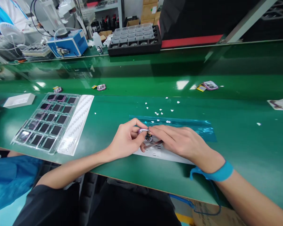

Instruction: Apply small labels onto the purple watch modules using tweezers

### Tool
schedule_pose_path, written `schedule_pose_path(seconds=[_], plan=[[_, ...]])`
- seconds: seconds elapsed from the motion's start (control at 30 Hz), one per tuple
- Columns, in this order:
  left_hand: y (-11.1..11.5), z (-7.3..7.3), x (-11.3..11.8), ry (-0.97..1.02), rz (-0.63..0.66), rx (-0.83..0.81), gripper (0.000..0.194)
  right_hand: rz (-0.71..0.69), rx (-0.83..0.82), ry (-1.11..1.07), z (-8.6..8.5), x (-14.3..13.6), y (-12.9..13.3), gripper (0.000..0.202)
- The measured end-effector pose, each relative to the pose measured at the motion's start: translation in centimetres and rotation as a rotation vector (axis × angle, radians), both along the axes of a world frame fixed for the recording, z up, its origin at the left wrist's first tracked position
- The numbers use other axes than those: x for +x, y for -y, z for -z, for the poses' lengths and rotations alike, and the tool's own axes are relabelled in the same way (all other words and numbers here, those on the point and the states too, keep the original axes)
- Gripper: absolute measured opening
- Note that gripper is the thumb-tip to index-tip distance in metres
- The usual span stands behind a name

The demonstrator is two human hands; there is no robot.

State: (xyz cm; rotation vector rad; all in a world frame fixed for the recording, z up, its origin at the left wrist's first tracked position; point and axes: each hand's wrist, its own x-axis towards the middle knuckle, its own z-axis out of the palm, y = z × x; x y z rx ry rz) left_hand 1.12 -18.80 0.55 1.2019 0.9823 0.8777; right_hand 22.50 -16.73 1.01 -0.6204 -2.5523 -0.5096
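Head view: left hand (126,139) pinching a small pink-framed square part (145,131) on the green worktop (108,125); right hand (179,141), grip clamped on slim metal tweezers (153,145), working at it. Clear blister tray (47,122) nearly full of dark parts; white peeled scraps (159,111) scattered beyond.

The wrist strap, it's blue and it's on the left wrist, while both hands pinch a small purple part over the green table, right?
Not quite: the blue wrist strap is on the right wrist. The head view shows it there, while the left hand and right hand pinch the small purple part over the green table.
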Motion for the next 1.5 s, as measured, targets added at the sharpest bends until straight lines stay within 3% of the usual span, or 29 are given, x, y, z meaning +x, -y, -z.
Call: schedule_pose_path(seconds=[0.17,0.3,0.4,0.53,0.67,0.77,0.9,1.0,1.1,1.2,1.27,1.43,1.5], plan=[[0.8,0.2,0.4,-0.052,-0.097,0.088,0.016,0.045,0.095,-0.014,0.2,-0.9,1.0,0.027],[0.9,0.4,0.4,-0.103,-0.150,0.160,0.015,0.057,0.085,0.028,0.4,-0.8,1.5,0.035],[0.8,0.3,0.4,-0.159,-0.157,0.232,0.013,0.027,-0.085,-0.109,0.8,-0.7,1.5,0.038],[0.9,0.0,0.3,-0.168,-0.154,0.317,0.009,-0.001,-0.419,-0.427,0.7,-1.1,1.2,0.026],[0.9,-0.1,0.3,-0.162,-0.143,0.364,0.008,0.127,-0.769,-0.626,0.3,-2.0,1.1,0.019],[0.9,0.0,0.3,-0.170,-0.113,0.349,0.016,0.191,-0.913,-0.702,0.4,-2.5,1.3,0.016],[0.9,0.1,0.2,-0.163,-0.081,0.281,0.021,0.250,-0.863,-0.715,0.5,-2.3,1.4,0.015],[0.7,0.2,0.1,-0.194,-0.044,0.297,0.011,0.194,-0.821,-0.673,0.0,-1.4,0.9,0.018],[0.3,0.7,0.0,-0.352,0.041,0.393,0.011,0.118,-0.720,-0.764,-1.1,-0.2,0.4,0.036],[0.0,1.5,0.1,-0.527,0.101,0.476,0.012,0.198,-0.543,-0.848,-2.5,0.8,0.2,0.049],[-0.2,2.0,0.2,-0.572,0.129,0.484,0.012,0.308,-0.537,-0.819,-3.0,1.2,0.4,0.056],[0.0,2.7,0.6,-0.593,0.131,0.498,0.012,0.396,-1.013,-0.755,-2.2,1.9,2.5,0.060],[0.0,2.9,0.6,-0.574,0.131,0.516,0.014,0.406,-1.128,-0.754,-1.4,2.1,3.7,0.059]])
